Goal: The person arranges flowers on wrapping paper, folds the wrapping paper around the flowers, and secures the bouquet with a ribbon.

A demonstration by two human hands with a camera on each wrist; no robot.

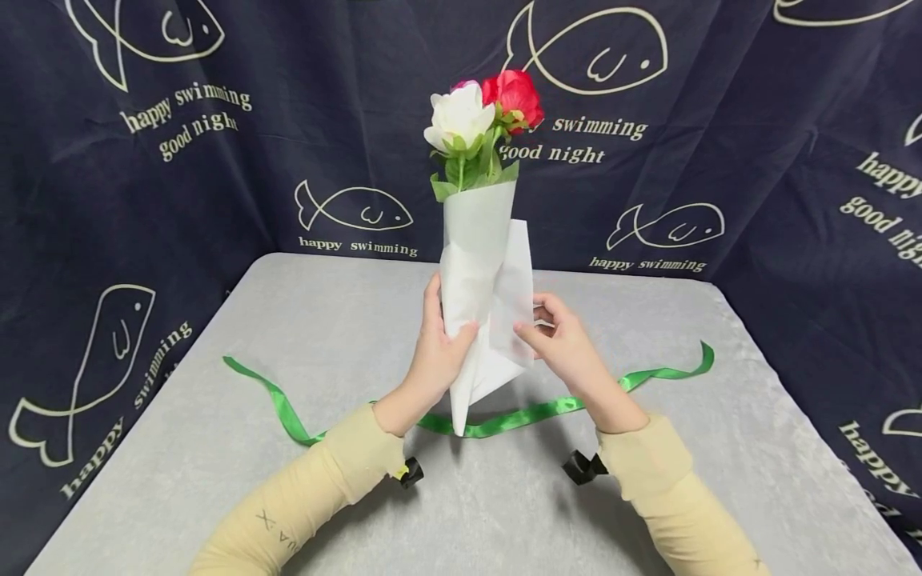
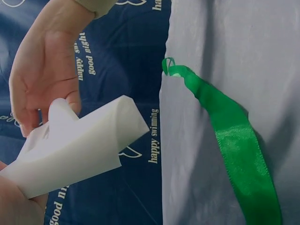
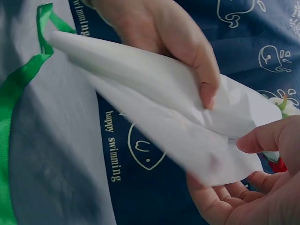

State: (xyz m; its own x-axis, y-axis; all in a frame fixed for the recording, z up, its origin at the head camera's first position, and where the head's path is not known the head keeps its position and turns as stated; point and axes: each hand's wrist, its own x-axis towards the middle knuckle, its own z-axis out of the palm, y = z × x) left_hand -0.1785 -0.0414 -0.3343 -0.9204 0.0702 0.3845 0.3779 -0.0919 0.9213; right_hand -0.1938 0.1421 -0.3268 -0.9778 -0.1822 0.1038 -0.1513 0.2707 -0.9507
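A bouquet of artificial flowers stands upright in white wrapping paper [image 1: 471, 280], rolled into a cone with its tip pointing down. Out of its top rise a white flower [image 1: 461, 120], a red flower [image 1: 517, 98] and green leaves; a bit of purple shows behind them. My left hand [image 1: 438, 360] grips the cone around its lower middle, thumb across the front. On the other side, my right hand [image 1: 569, 344] pinches the loose flap of the paper. In the right wrist view the thumb lies over the flap [image 3: 206, 159] and the fingers are behind it.
Behind the cone's tip, a green satin ribbon [image 1: 526, 416] stretches across the grey-covered table [image 1: 331, 312]. Dark curtains [image 1: 346, 136] printed with fish and lettering hang behind the table and at both sides. Black straps [image 1: 580, 468] show by the cuffs.
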